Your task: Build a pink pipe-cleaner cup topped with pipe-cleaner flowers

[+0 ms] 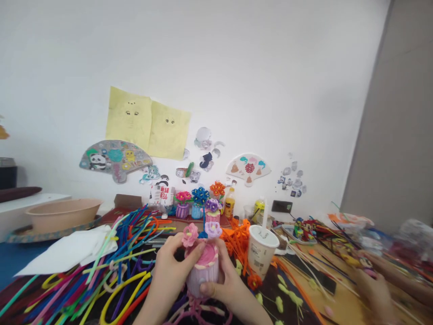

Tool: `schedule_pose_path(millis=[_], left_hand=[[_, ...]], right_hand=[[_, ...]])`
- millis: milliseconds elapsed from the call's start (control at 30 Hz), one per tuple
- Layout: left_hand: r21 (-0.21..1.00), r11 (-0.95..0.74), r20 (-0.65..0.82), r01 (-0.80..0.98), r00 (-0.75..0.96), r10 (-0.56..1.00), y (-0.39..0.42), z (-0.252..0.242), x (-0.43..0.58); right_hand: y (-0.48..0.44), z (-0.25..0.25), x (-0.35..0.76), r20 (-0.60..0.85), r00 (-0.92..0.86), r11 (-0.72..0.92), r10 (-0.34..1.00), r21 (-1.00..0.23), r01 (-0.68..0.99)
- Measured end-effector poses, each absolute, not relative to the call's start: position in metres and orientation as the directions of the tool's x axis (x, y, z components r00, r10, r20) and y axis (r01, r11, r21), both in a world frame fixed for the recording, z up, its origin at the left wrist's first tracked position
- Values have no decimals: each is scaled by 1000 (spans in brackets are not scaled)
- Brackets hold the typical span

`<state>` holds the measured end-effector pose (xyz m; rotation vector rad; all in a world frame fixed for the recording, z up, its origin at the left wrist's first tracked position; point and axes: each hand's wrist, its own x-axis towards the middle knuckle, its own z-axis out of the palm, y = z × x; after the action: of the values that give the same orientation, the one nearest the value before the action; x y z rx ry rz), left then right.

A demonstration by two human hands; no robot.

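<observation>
A small lilac flower pot (199, 280) made of pipe cleaners, with a pink and cream twisted rim, stands upright between my hands. My left hand (174, 266) grips its left side, thumb lying on the rim beside a pink flower (190, 235). Around the right side curls my right hand (227, 282), its thumb pressed to the front. A lavender flower (213, 230) rises at the back of the pot, with a blue piece between the two blooms. Fingers behind the pot are partly hidden. Below it lie loose pink pipe cleaners (198, 313).
Coloured pipe cleaners (84, 284) spread over the left side, near white paper (67, 249). A paper cup with a straw (262, 253) stands close on the right, beside orange pipe cleaners (237, 239). Finished flower pots (182, 210) line the back. Another person's hand (375, 289) works at far right.
</observation>
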<state>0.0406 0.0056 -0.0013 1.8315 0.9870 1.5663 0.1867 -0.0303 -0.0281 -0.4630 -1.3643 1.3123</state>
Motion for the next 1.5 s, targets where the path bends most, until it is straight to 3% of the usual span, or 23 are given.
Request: schedule_pose_path(millis=[400,667,767,933,1133,1333,1500], left_hand=[[786,-618,602,27,198,774,5,2,34],[822,-532,531,203,62,845,18,-6,32],[797,-491,497,351,80,864,24,-12,33],[596,-496,463,632,234,855,22,-22,44],[320,-610,400,725,481,780,20,-25,54],[112,-663,347,740,596,724,27,-26,61],[1,-667,323,745,631,705,30,-21,65]], right_hand=[[-33,-26,187,436,-193,329,879,-848,-415],[-28,-30,197,486,-64,450,872,-845,-290],[-24,-34,202,514,41,508,857,-828,-240],[-20,-34,205,561,253,598,788,-795,-101],[-16,-35,209,550,367,604,751,-796,-43],[-6,-42,209,559,351,593,752,-805,10],[-8,-44,205,588,249,622,770,-778,-85]])
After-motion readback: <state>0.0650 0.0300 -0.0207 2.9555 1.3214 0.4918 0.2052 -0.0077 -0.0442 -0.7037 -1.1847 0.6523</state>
